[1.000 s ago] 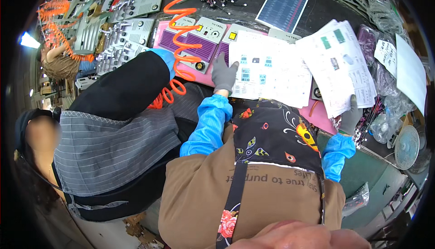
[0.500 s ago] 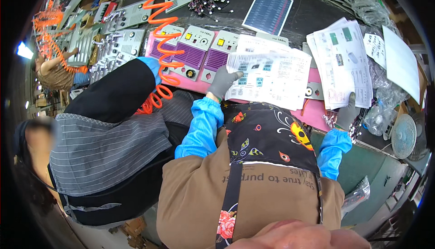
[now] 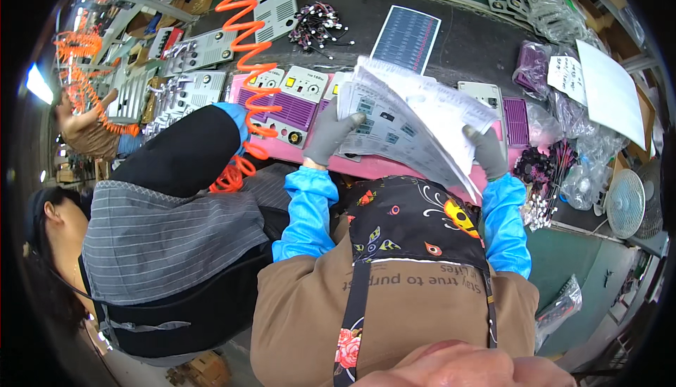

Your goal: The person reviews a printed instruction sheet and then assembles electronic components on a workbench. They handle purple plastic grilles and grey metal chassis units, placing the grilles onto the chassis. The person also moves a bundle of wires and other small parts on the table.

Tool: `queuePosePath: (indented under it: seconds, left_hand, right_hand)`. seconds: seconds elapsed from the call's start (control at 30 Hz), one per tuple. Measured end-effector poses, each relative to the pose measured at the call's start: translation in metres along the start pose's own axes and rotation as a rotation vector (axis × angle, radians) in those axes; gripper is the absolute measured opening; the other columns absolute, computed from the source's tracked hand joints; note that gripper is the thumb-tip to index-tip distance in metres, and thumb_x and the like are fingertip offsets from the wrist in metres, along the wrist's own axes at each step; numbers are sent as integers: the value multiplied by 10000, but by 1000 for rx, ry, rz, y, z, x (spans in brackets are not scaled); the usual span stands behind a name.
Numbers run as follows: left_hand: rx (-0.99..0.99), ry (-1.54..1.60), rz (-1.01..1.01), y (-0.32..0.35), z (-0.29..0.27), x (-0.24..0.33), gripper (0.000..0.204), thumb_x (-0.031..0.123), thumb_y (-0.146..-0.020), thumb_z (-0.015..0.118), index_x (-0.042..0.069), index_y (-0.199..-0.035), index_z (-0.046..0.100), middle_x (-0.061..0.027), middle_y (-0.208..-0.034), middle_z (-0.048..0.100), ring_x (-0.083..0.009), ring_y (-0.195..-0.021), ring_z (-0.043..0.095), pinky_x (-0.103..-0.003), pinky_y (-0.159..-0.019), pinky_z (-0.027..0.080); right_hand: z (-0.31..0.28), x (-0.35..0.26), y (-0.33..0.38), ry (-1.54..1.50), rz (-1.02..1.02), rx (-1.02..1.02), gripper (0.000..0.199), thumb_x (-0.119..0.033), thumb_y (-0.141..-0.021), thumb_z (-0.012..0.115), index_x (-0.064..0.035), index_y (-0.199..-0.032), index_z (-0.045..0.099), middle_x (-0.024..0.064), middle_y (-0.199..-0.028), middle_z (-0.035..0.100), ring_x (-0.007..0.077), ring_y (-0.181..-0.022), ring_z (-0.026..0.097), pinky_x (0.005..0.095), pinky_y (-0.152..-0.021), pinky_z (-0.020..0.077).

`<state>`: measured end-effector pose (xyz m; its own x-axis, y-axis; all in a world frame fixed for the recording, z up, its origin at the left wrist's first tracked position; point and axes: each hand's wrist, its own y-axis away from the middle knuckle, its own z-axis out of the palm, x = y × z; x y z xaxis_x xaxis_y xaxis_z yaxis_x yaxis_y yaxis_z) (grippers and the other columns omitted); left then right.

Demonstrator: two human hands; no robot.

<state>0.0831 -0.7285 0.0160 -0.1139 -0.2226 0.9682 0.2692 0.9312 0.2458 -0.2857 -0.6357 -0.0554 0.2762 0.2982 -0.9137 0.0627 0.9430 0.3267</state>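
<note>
A loose stack of printed sheets (image 3: 403, 128) is held up in front of me over the pink mat (image 3: 373, 168), its lower right part bowed and hanging down. My left hand (image 3: 329, 135), in a grey glove, pinches the stack's left edge with the thumb on top. At the right edge my right hand (image 3: 487, 152), also gloved in grey, is closed on the sheets. Beneath and beside the paper lie grey-and-purple front panels (image 3: 298, 109) with yellow switches and black knobs, partly covered by it.
An orange coiled hose (image 3: 246, 49) hangs left of the panels. Wire bundles (image 3: 318, 25) and a dark printed sheet (image 3: 406, 38) lie at the back. Cables (image 3: 539, 169), plastic bags (image 3: 588, 151) and a fan (image 3: 625, 202) are at right. A co-worker (image 3: 162, 239) sits close on my left.
My right hand has moved left, bringing the right-hand sheets together with those in my left hand. The stack is now tilted and bowed, and a panel on the right is uncovered.
</note>
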Motion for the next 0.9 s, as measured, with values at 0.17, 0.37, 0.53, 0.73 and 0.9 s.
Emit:
queuePosePath:
  seconds: [0.17,0.37,0.53,0.73,0.9]
  left_hand:
    - [130,-129,-17,-10,-21,-71,541,216,-870,717,-62,-1300,544,-151,-1151,679,-202,-1023,654,-325,-888,507]
    - [29,338,-237,-8,-29,-74,433,174,-922,663,-55,-1278,569,-148,-1150,681,-200,-989,681,-330,-856,542]
    - [-66,532,-292,1,-20,-88,370,178,-982,589,-52,-1271,574,-140,-1154,680,-215,-1026,680,-329,-901,540]
    - [25,482,-193,12,-6,-110,483,110,-975,587,-29,-1414,443,-157,-1311,590,-213,-1154,605,-330,-964,505]
    - [-48,249,-33,16,-8,-65,462,55,-920,634,-30,-1361,523,-123,-1255,634,-188,-1094,627,-326,-929,515]
  right_hand:
    - [4,69,-12,276,-274,-119,387,-148,-949,625,27,-1293,598,98,-1167,691,163,-1018,660,329,-857,549]
    - [-16,72,-19,-204,85,-186,423,-234,-1004,577,-10,-1362,549,107,-1240,657,179,-1089,651,328,-917,547]
    - [-15,67,-6,-288,58,-166,480,-310,-1038,477,13,-1393,496,118,-1292,625,219,-1178,614,367,-1002,507]
    - [9,34,27,9,-3,-169,604,-237,-944,646,42,-1437,437,155,-1344,591,227,-1209,587,369,-1009,483]
    - [16,13,20,173,-22,5,431,-120,-874,729,43,-1258,618,97,-1150,693,175,-1010,651,331,-909,511]
